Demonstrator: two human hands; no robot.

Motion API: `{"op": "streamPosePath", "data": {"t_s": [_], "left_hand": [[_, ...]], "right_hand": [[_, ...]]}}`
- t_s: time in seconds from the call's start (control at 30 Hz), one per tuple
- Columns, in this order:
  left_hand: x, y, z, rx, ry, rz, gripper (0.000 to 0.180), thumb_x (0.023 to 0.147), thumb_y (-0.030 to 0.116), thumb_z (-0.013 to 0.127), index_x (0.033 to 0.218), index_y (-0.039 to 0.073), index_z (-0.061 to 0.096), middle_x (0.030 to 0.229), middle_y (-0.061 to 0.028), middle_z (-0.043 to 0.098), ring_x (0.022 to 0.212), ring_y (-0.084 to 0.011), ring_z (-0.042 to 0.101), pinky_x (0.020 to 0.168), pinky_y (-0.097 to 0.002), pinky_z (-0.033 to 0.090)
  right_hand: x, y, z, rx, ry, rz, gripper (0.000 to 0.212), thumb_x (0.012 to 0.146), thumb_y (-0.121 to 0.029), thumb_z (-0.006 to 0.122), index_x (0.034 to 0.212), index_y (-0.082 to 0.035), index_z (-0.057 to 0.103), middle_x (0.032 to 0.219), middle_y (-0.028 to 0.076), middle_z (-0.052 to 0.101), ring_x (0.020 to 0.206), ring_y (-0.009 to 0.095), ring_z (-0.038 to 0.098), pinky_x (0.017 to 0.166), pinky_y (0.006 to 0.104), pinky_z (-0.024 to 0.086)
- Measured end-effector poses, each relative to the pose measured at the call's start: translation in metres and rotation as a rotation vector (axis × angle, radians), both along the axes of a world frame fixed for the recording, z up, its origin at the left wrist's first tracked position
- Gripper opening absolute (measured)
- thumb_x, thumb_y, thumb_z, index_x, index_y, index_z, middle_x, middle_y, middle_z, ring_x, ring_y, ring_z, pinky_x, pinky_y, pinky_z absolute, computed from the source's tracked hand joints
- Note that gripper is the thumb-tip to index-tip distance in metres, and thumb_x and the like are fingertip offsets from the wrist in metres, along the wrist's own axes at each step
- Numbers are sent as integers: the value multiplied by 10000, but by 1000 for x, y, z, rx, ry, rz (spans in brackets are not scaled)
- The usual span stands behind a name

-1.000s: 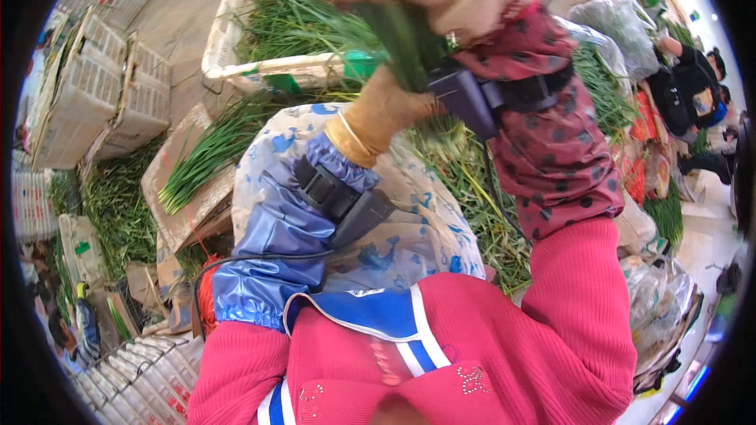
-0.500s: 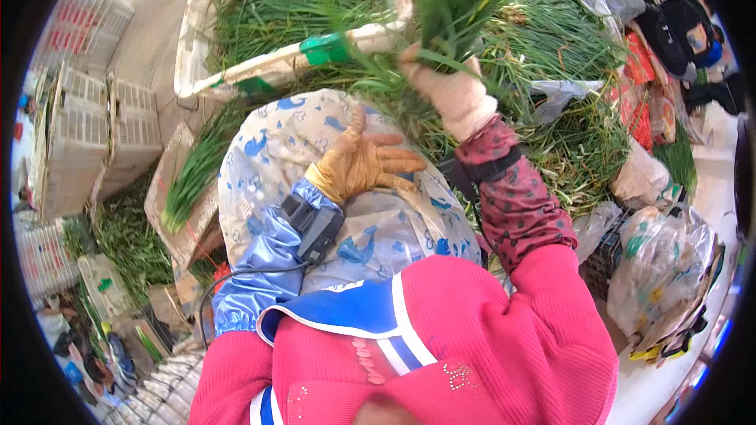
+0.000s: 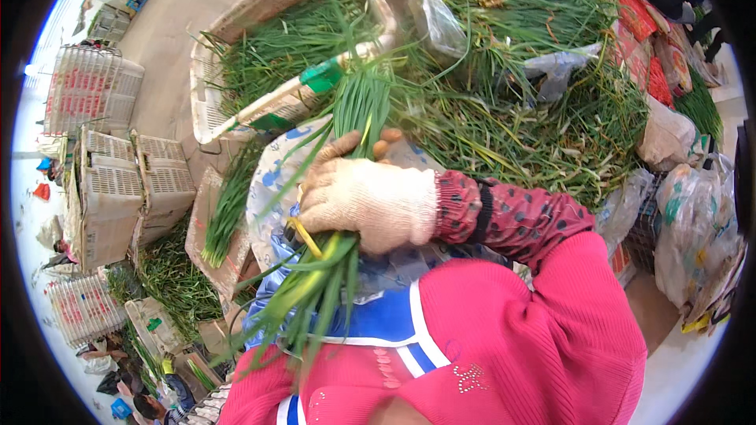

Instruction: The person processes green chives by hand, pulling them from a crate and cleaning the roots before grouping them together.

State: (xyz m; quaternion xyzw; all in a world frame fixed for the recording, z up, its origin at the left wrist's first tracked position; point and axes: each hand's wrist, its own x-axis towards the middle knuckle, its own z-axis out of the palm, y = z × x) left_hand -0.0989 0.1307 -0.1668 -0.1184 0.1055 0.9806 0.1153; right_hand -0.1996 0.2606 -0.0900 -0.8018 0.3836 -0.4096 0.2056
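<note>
A bunch of green chives (image 3: 364, 102) lies across my lap, its leaf ends spreading toward my chest. My right hand (image 3: 370, 198), in a cream knit glove with browned fingertips, is closed over the middle of the bunch. Beneath it, my left hand (image 3: 386, 143) is mostly hidden. Its yellow-brown gloved fingertips curl up at the far side of the stems, and a bit of yellow cuff shows beside the leaves. A patterned cloth (image 3: 272, 169) with blue shapes covers my lap under the bunch.
Just ahead stands a white plastic crate (image 3: 206, 102) of chives. A heap of loose chives (image 3: 543, 138) spreads to the right, below a plastic-lined pile (image 3: 520, 8). Another bunch (image 3: 230, 216) lies on a board at left, near stacked crates (image 3: 114, 197). Plastic bags (image 3: 697, 220) sit far right.
My right hand has brought the chives from the pile at far right back over my lap. My left hand, previously bare of any load with fingers spread, is now under the bunch.
</note>
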Motion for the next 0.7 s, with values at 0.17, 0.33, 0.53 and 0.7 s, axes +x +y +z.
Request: {"op": "streamPosePath", "data": {"t_s": [0.17, 0.33, 0.53, 0.7], "left_hand": [[-1, 2, 36, -495, -375, 298, 303, 883, 121, 604, 1142, -36, 603, 867, -86, 654, 806, -187, 643, 762, -320, 541], [8, -25, 32, -1086, -247, 167, 310, 836, 125, 666, 1097, -30, 603, 851, -100, 655, 698, -208, 646, 638, -309, 564], [43, -23, 35, -1567, -37, 226, 667, 763, -31, 677, 1385, 48, 449, 1085, -20, 621, 896, -123, 597, 733, -264, 517], [103, -26, 16, -1682, -30, 10, 780, 823, 30, 639, 1504, 85, 263, 1281, -47, 546, 1080, -143, 537, 937, -284, 440]], "right_hand": [[-27, 30, 4, 452, -671, -90, 410, 746, -63, 716, 1144, -61, 619, 1063, 65, 639, 1022, 175, 609, 875, 302, 489], [-22, -9, -121, 791, -992, -162, 472, 837, -182, 711, 1264, -80, 536, 949, 45, 642, 810, 120, 584, 714, 289, 498], [-10, -48, -88, 512, -1659, 147, 591, 860, -374, 706, 1317, -70, 485, 1182, 85, 625, 1063, 242, 605, 940, 411, 491], [-51, -81, -113, 289, -2005, 62, 396, 969, -402, 534, 1171, -63, 564, 1074, 109, 636, 960, 270, 626, 839, 424, 553]]}}
